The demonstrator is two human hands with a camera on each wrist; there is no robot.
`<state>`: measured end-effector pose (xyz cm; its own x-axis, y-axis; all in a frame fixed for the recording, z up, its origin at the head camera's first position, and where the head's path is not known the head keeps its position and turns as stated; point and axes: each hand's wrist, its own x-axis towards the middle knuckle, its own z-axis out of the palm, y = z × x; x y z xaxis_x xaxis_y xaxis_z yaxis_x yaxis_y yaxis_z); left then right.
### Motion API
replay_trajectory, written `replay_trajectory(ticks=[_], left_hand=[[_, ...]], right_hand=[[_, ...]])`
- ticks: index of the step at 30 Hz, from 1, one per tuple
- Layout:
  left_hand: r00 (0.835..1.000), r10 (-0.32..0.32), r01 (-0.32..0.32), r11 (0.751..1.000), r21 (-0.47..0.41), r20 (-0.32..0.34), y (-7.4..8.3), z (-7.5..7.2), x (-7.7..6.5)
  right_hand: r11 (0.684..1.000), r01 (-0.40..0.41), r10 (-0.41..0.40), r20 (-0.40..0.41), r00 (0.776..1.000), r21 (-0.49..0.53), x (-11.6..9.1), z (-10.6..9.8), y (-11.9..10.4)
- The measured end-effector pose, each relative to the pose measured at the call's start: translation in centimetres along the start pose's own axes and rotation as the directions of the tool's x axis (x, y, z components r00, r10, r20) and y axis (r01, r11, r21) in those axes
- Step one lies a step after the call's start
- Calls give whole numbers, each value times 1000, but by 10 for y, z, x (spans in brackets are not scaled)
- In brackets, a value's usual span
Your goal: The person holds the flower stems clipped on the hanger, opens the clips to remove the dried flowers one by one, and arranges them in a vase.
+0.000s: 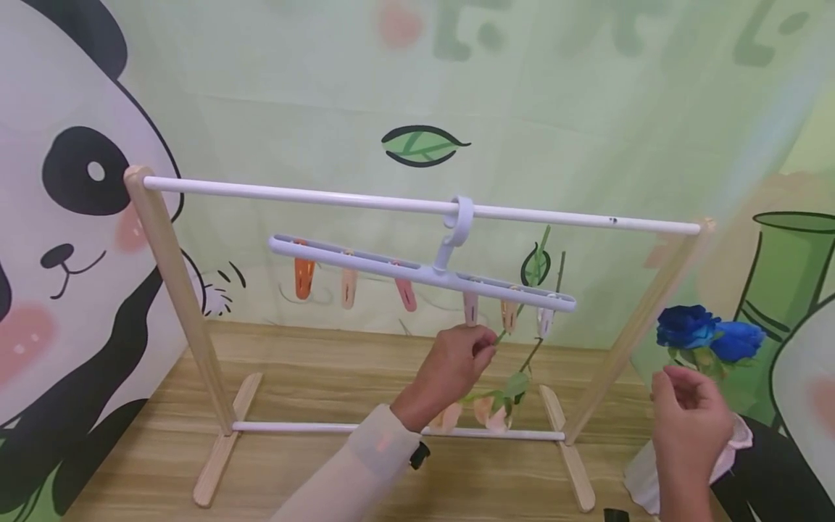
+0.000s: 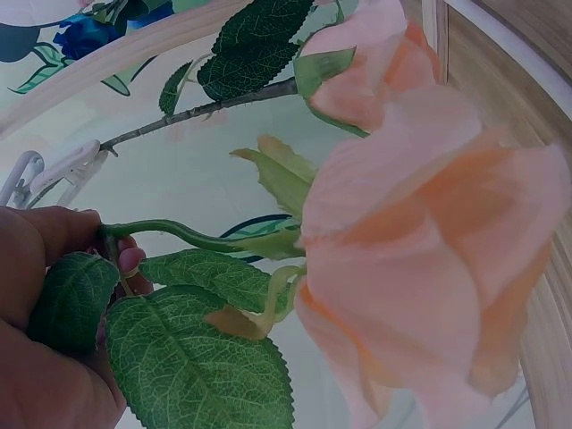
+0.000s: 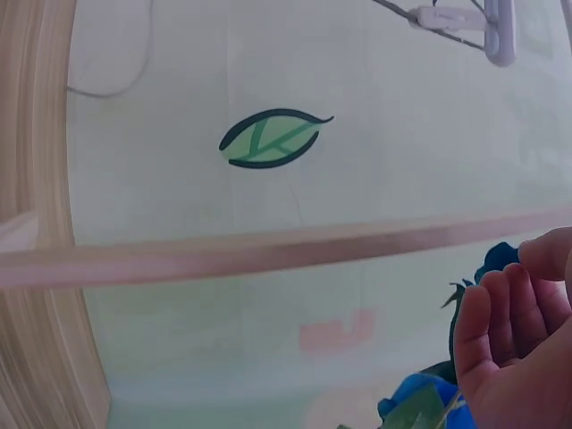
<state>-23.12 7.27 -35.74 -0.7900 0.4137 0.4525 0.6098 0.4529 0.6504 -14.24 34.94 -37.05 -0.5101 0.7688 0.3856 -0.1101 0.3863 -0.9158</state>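
A lavender hanger (image 1: 417,272) with several hanging clips hooks on the white rod (image 1: 326,196) of a wooden rack. My left hand (image 1: 479,348) pinches the green stem (image 2: 179,231) of a peach rose (image 1: 489,413) just under the clips; its head (image 2: 420,268) hangs downward. A second peach rose (image 2: 375,63) hangs beside it on a stem running up to a white clip (image 2: 63,170). My right hand (image 1: 678,380) hovers at the right, just below two blue roses (image 1: 685,326), fingers loosely curled (image 3: 500,313), with nothing seen in it.
The rack's wooden posts (image 1: 176,290) and feet stand on a wood-grain table (image 1: 313,377). A panda and bamboo backdrop rises close behind. Orange and pink clips (image 1: 304,279) hang free on the hanger's left half. A small black object (image 1: 613,516) lies at the front edge.
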Motion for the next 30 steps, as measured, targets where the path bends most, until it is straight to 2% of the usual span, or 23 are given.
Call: replay_trajectory(ticks=[8,12,17,23,30], left_hand=[[1000,-10,10,1000,-4,4,0,0,0],[1000,-19,19,1000,-5,10,0,0,-1],[1000,-12,12,1000,-9,6,-2,0,-2],[1000,-8,9,1000,-14,11,-1,-2,-3],[1000,-15,15,999,-29,18,-3,-2,-3]], right_hand=[[999,34,-36,77,996,31,-12,17,-7],[1000,25,-25,135,990,2,-20,26,-15],[999,49,-47,212,976,-2,-30,37,-24],[995,96,-90,257,962,-10,-42,48,-33],[992,121,-126,335,934,34,-55,63,-44]])
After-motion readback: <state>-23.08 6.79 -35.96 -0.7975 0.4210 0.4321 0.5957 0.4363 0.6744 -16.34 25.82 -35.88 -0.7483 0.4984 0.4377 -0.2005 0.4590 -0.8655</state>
